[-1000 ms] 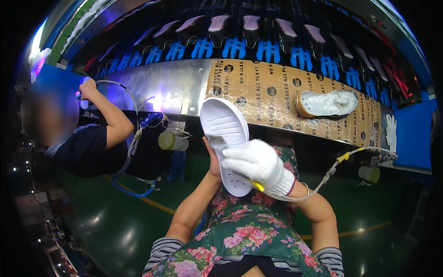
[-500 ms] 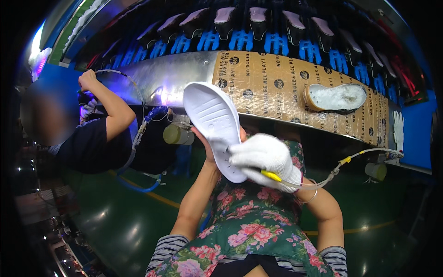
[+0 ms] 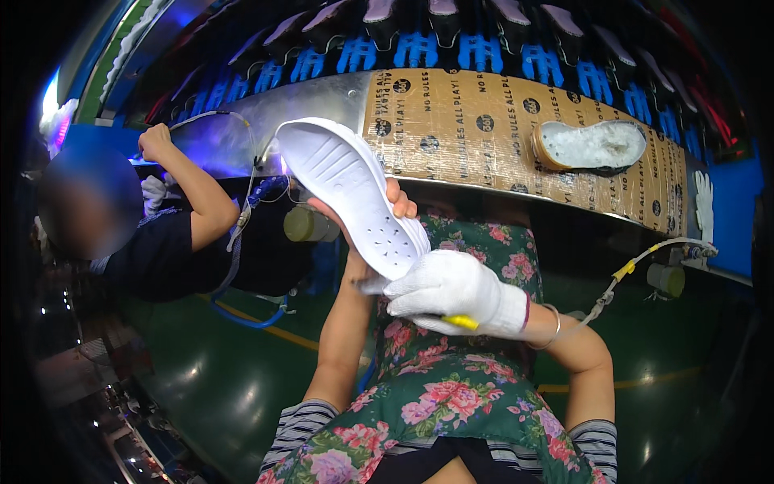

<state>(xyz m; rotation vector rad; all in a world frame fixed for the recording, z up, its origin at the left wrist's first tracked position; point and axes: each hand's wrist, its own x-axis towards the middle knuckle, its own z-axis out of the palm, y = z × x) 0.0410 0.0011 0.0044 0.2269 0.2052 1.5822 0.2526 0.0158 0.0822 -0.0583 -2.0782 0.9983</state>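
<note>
My left hand (image 3: 401, 202) grips a white shoe sole (image 3: 334, 165) at its middle, fingers curled over the right edge. The sole is tilted, with grooves at its far end and a cluster of small holes at its near end. In a white knit glove, my right hand (image 3: 451, 286) closes around a thin hose-fed tool with a yellow band (image 3: 461, 322). A blurred grey tip (image 3: 371, 285) sticks out beyond the glove, just below the sole's near end. The glove hides the tool's body, and I cannot tell whether the tip touches the sole.
Printed cardboard (image 3: 459, 133) covers part of the metal bench. On it lies a sole-shaped piece (image 3: 597, 147) with a whitish, rough inside. Dark shoe forms on blue holders (image 3: 480, 53) line the back. A hose (image 3: 605, 294) runs rightward. A co-worker's arm (image 3: 193, 177) reaches in at left.
The sole has shifted left and slightly farther away, showing more of its holes. My right hand has moved from over the sole's right edge down to its near end.
</note>
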